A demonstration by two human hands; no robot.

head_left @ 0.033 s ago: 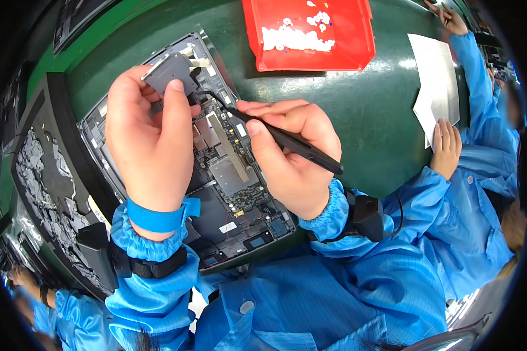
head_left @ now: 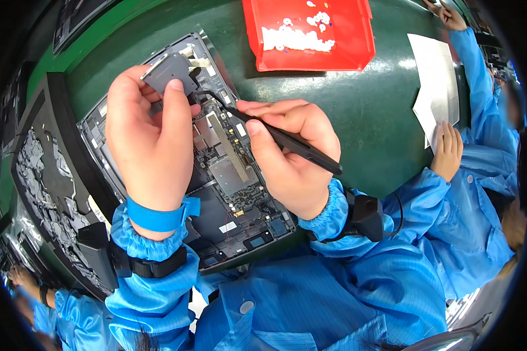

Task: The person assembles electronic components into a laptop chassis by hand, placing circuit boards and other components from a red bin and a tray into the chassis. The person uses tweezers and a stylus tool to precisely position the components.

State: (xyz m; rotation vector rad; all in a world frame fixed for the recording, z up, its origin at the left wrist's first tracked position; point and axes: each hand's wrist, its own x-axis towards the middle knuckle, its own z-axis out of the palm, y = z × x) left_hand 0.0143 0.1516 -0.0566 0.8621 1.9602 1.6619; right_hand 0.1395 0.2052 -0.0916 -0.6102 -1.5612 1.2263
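An opened laptop base (head_left: 205,207) lies tilted on the bench, its circuit board (head_left: 231,175) exposed. Over its far end, my left hand (head_left: 152,134) pinches a flat grey plate-like part (head_left: 168,71) with a shiny edge, thumb on top. Black tweezers (head_left: 295,143) with a bent tip rest in the closed fingers of my right hand (head_left: 301,161). Their tip reaches to the board beside the grey part, near a small black connector piece; whether it touches cannot be made out. A blue wrist strap (head_left: 155,217) circles my left wrist.
A red bin (head_left: 316,35) with small white pieces stands beyond the laptop. To the left, a black foam-edged tray (head_left: 58,193) holds many grey parts. At the right, a co-worker's hand (head_left: 448,149) rests by white sheets (head_left: 436,76). Another person's hand (head_left: 24,279) shows lower left.
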